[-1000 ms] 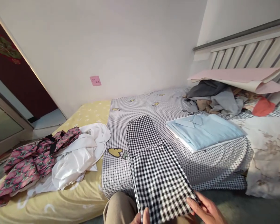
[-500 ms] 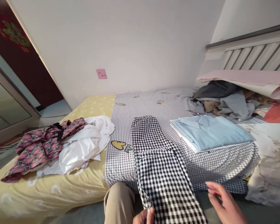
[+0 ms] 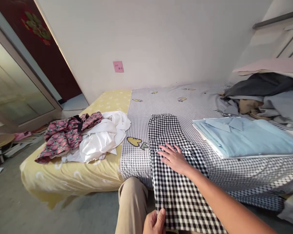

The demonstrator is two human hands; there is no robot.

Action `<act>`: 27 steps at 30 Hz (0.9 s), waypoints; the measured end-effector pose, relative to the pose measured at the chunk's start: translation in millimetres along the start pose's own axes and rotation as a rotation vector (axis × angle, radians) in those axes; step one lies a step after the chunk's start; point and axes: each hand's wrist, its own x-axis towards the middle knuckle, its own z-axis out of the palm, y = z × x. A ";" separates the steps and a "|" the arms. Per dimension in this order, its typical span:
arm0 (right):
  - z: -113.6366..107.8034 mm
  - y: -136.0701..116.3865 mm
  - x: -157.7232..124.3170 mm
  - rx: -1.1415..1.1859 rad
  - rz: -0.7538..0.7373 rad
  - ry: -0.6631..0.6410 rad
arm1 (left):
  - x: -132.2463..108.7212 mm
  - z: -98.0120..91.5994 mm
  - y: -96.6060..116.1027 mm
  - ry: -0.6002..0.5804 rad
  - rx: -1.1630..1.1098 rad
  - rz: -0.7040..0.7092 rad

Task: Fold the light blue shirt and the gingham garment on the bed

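Observation:
Long black-and-white checked trousers, folded lengthwise, run from the bed over its near edge towards me. My left hand is closed on their near left edge, thumb on top. Lying flat on the cloth around the middle is my right hand, its fingers spread. The far end of the trousers, with a gathered edge, rests on the bed. To the right of them lies a folded light blue shirt, collar up, on top of something white.
A floral garment and crumpled white clothing lie on the yellow part of the bed. Grey and dark clothes are heaped at the right. My knee is against the near bed edge. A pink note hangs on the wall.
My right hand has come from the right of the trousers onto them and now lies flat. My left hand keeps its hold on the edge. The view has turned somewhat left.

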 end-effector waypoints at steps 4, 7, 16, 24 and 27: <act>-0.6 6.7 -4.4 -0.025 -0.062 0.033 | -0.7 1.7 3.8 -0.082 0.047 -0.063; -4.0 9.1 -8.1 0.056 -0.081 0.027 | -5.8 2.8 11.2 -0.071 -0.001 -0.071; -11.9 26.1 -10.4 0.705 0.129 0.198 | -16.6 0.6 17.8 -0.084 -0.121 -0.061; 7.1 5.9 -6.8 0.029 -0.019 0.141 | -38.6 -2.3 30.6 -0.022 0.142 -0.061; 6.8 6.0 -8.1 0.005 -0.029 0.157 | -44.0 -6.0 23.1 -0.014 0.113 -0.061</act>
